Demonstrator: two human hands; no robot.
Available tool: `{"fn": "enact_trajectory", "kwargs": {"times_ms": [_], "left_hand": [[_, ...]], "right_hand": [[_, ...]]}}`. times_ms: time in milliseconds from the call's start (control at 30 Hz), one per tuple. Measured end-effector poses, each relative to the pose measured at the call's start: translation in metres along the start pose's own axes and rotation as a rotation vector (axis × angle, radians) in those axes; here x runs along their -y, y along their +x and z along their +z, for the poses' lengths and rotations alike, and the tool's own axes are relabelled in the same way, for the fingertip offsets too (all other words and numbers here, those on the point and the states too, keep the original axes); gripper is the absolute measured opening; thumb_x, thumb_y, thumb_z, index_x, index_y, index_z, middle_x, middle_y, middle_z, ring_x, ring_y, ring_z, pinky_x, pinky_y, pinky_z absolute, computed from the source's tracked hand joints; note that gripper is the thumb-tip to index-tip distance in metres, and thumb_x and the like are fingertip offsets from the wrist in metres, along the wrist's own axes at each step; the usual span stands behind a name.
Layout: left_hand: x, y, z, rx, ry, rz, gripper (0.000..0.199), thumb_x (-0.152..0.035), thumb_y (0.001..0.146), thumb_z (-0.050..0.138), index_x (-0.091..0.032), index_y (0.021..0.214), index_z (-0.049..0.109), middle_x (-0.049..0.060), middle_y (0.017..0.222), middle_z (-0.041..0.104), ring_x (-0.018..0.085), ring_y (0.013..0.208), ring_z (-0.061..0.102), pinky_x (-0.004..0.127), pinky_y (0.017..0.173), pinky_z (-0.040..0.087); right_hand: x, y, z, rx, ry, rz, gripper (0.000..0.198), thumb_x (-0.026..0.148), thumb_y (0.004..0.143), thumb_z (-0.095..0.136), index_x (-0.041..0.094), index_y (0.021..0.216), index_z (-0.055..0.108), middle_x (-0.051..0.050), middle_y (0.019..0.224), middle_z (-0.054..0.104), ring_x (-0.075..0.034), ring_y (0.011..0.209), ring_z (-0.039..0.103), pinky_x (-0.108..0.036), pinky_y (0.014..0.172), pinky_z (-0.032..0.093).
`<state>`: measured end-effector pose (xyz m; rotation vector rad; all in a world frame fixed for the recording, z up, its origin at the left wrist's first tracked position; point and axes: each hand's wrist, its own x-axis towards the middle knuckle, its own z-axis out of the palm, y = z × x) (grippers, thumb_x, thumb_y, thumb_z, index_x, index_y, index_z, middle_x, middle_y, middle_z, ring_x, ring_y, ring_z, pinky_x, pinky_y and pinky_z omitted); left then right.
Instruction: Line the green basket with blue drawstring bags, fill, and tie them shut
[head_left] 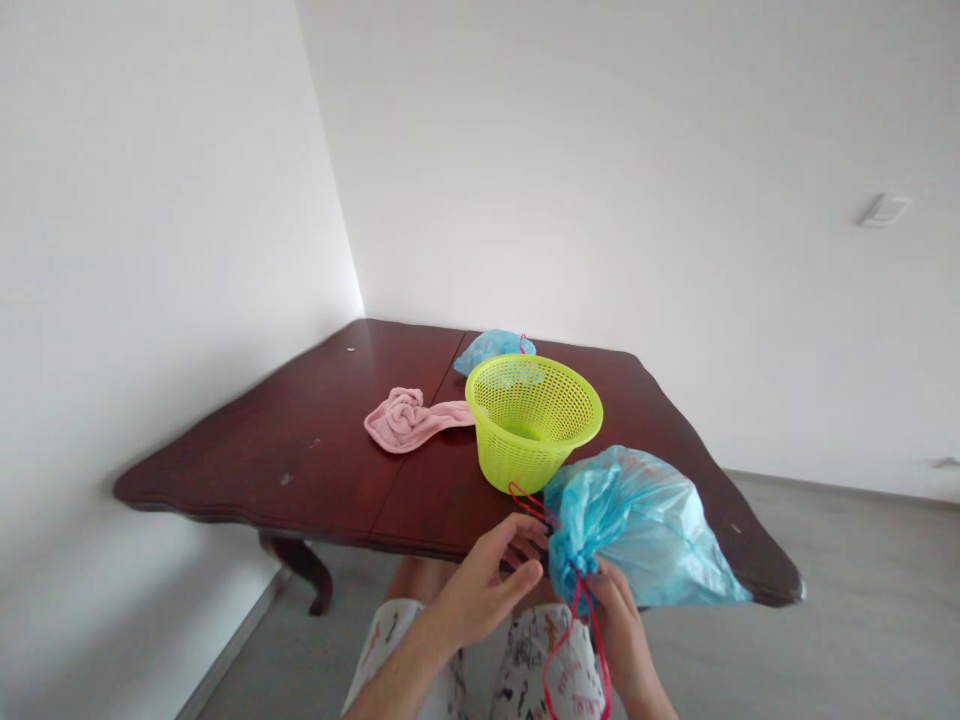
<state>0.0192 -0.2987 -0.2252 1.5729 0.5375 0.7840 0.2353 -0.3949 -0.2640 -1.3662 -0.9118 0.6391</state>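
A blue plastic drawstring bag (649, 525), gathered at its neck, lies at the table's front right edge. Red drawstrings (598, 632) hang down from the gathered neck, and another red loop sticks out toward the basket. My right hand (621, 620) grips the bag at its neck, with the fingertips partly hidden by the plastic. Just left of the neck is my left hand (499, 580), its fingers curved and apart, holding nothing. Behind the bag stands a yellow-green perforated plastic basket (517, 465), with nothing visible inside.
A crumpled pink cloth (405, 425) lies left of the basket, one end reaching its side. Another blue bag (487, 347) with a red string rests behind the basket. The dark wooden table (247, 440) has wavy edges and stands against white walls.
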Motion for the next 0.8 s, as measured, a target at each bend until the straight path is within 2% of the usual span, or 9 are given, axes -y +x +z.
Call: {"fn": "enact_trajectory", "kwargs": {"times_ms": [100,200,300,367,400,500,600,700,800], "left_hand": [[-0.003,0.013,0.016,0.046,-0.148,-0.062,0.047,-0.062,0.098,0.095,-0.03,0.129,0.079,0.009,0.121,0.082,0.029,0.111,0.076,0.038,0.094,0.055],[-0.001,0.016,0.023,0.034,-0.251,-0.068,0.041,-0.058,0.092,0.101,-0.029,0.114,0.081,0.005,0.105,0.076,0.024,0.097,0.071,0.035,0.085,0.053],[-0.003,0.011,0.027,-0.019,-0.255,-0.094,0.036,-0.052,0.09,0.102,-0.029,0.107,0.08,0.001,0.092,0.068,0.019,0.079,0.061,0.032,0.073,0.048],[-0.006,0.007,0.031,0.0,-0.302,-0.118,0.037,-0.048,0.086,0.106,-0.029,0.107,0.081,0.001,0.094,0.07,0.019,0.08,0.063,0.032,0.074,0.051],[-0.007,0.006,0.033,0.03,-0.35,-0.122,0.042,-0.047,0.083,0.108,-0.029,0.11,0.082,0.002,0.101,0.074,0.02,0.086,0.068,0.032,0.078,0.054],[-0.006,0.005,0.039,0.054,-0.369,-0.123,0.049,-0.044,0.078,0.111,-0.031,0.119,0.088,0.006,0.115,0.079,0.023,0.096,0.073,0.036,0.085,0.06],[-0.002,0.007,0.038,-0.065,-0.215,-0.125,0.033,-0.044,0.084,0.106,-0.029,0.109,0.09,0.005,0.103,0.08,0.023,0.091,0.073,0.035,0.084,0.06],[-0.001,0.009,0.023,-0.164,-0.179,-0.118,0.034,-0.054,0.088,0.101,-0.027,0.104,0.089,0.006,0.094,0.082,0.024,0.087,0.074,0.037,0.081,0.06],[-0.005,0.011,-0.005,-0.289,-0.166,-0.077,0.041,-0.063,0.089,0.101,-0.028,0.105,0.088,0.007,0.092,0.082,0.023,0.083,0.073,0.036,0.077,0.057]], "right_hand": [[0.008,-0.016,-0.003,0.101,-0.251,-0.084,0.031,0.061,0.089,0.083,0.031,0.081,0.086,-0.006,0.077,0.08,-0.031,0.07,0.074,-0.039,0.06,0.059],[0.026,-0.025,-0.013,0.228,-0.444,-0.146,0.03,0.05,0.094,0.081,0.03,0.071,0.076,-0.003,0.063,0.069,-0.029,0.058,0.065,-0.04,0.058,0.052],[0.039,-0.031,-0.025,0.256,-0.374,-0.15,0.016,0.05,0.099,0.082,0.034,0.099,0.084,-0.005,0.081,0.078,-0.032,0.072,0.072,-0.043,0.067,0.06],[0.042,-0.032,-0.029,0.168,-0.256,-0.143,0.03,0.057,0.099,0.085,0.036,0.121,0.086,-0.008,0.101,0.084,-0.033,0.083,0.077,-0.045,0.075,0.066],[0.042,-0.03,-0.029,0.11,-0.216,-0.139,0.034,0.06,0.098,0.086,0.035,0.121,0.086,-0.008,0.102,0.084,-0.033,0.082,0.077,-0.045,0.075,0.066],[0.045,-0.022,-0.023,0.049,-0.232,-0.159,0.04,0.065,0.102,0.082,0.029,0.085,0.078,-0.004,0.077,0.071,-0.027,0.069,0.066,-0.039,0.067,0.058],[0.054,-0.013,-0.016,0.031,-0.284,-0.197,0.059,0.069,0.105,0.075,0.027,0.067,0.061,-0.002,0.067,0.056,-0.022,0.064,0.053,-0.036,0.062,0.05],[0.063,-0.007,-0.021,-0.181,-0.22,-0.182,0.062,0.078,0.103,0.074,0.028,0.069,0.06,-0.001,0.066,0.052,-0.021,0.062,0.048,-0.036,0.057,0.049],[0.069,-0.003,-0.041,-0.398,-0.116,-0.143,0.058,0.083,0.103,0.071,0.032,0.076,0.065,-0.001,0.069,0.052,-0.024,0.061,0.05,-0.038,0.056,0.05]]}}
